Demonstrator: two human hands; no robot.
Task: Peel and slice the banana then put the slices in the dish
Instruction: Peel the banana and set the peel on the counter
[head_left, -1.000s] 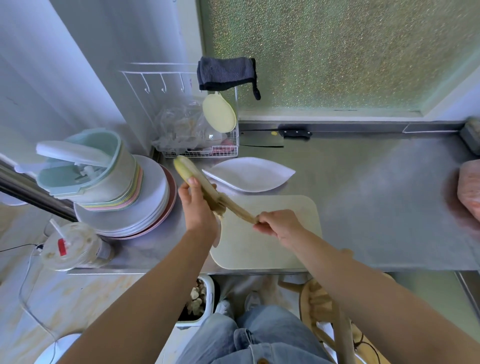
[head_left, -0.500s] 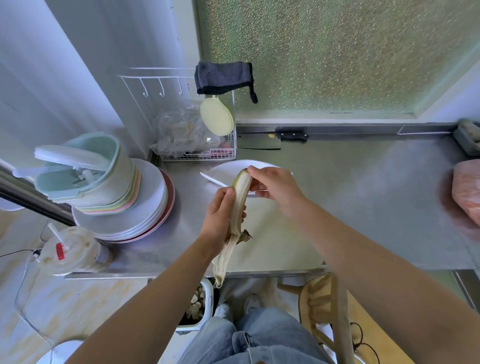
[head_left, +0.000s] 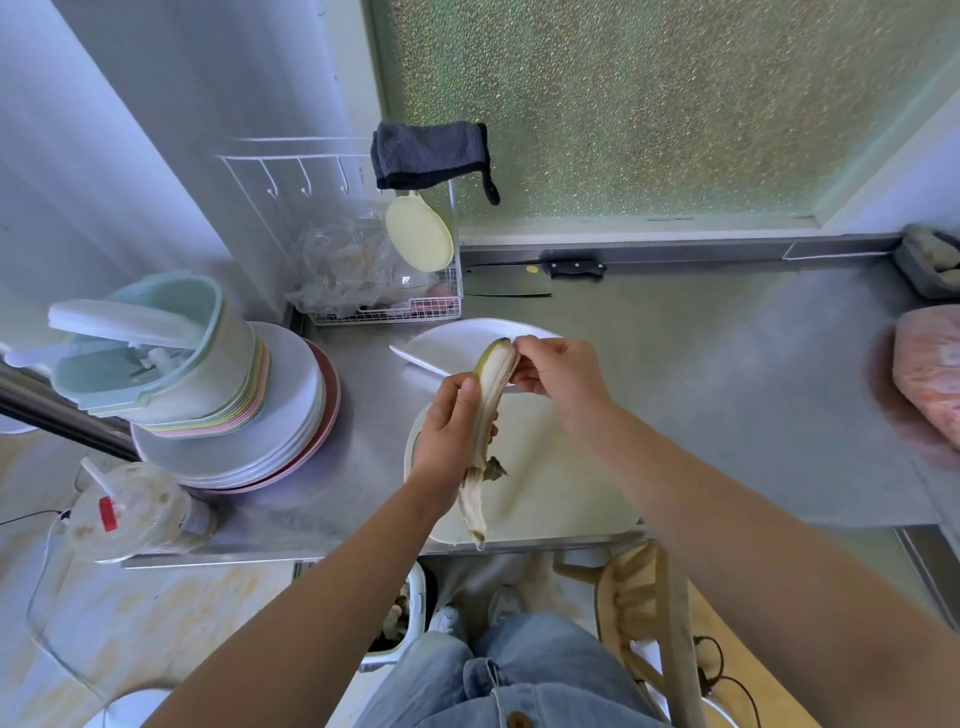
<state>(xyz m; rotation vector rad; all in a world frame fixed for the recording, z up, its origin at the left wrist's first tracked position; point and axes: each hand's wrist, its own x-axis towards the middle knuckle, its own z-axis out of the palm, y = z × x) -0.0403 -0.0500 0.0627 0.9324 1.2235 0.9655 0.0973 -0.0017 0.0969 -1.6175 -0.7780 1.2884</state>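
A partly peeled banana stands nearly upright above the pale cutting board. My left hand grips its middle. A loose strip of peel hangs below that hand. My right hand pinches the peel at the banana's greenish top end. Just behind the banana, on the steel counter, lies the white leaf-shaped dish, its right part hidden by my right hand. A cleaver with a black handle lies by the back wall.
A stack of plates with a mint container on top fills the left. A lidded drink cup sits at the front left corner. A wire rack stands behind the dish. A pink bag lies far right.
The banana swung from tilted left to nearly upright. My right hand let go of the pulled-down peel strip, which now hangs, and moved up to the banana's top end.
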